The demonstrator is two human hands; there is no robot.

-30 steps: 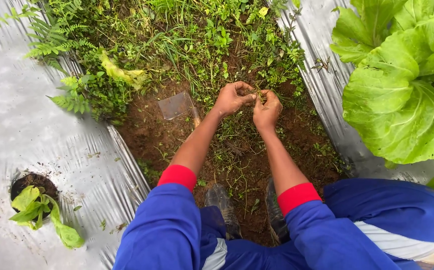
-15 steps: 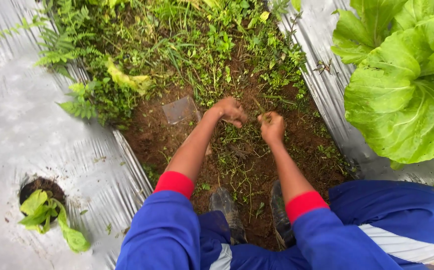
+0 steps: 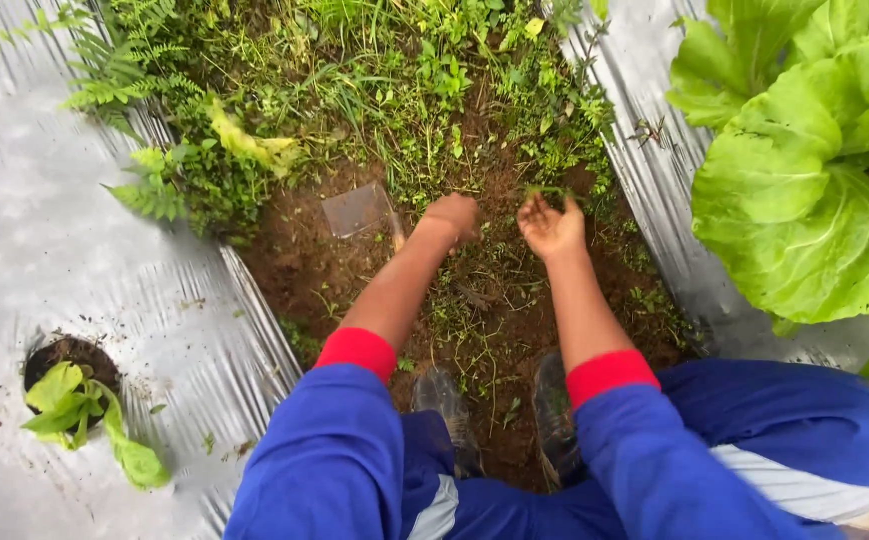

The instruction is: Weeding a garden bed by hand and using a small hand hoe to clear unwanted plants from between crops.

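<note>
I crouch over a furrow of brown soil (image 3: 305, 270) between two beds covered in silver plastic mulch. My left hand (image 3: 452, 217) is a closed fist low over the soil, next to small weeds; I cannot see anything in it. My right hand (image 3: 552, 225) is palm up with its fingers pinching a small green weed (image 3: 547, 192). Both arms wear blue sleeves with red cuffs. My two muddy boots (image 3: 500, 410) stand on the soil below the hands.
Dense weeds and ferns (image 3: 355, 80) fill the far furrow. A clear plastic scrap (image 3: 355, 210) lies on the soil. Silver mulch (image 3: 75, 280) holds a small seedling (image 3: 80, 415) at left. Large leafy cabbage plants (image 3: 815, 170) stand at right.
My hands were together at a weed clump a second ago. They have since parted and dropped toward the soil, the right one turning palm up with a weed.
</note>
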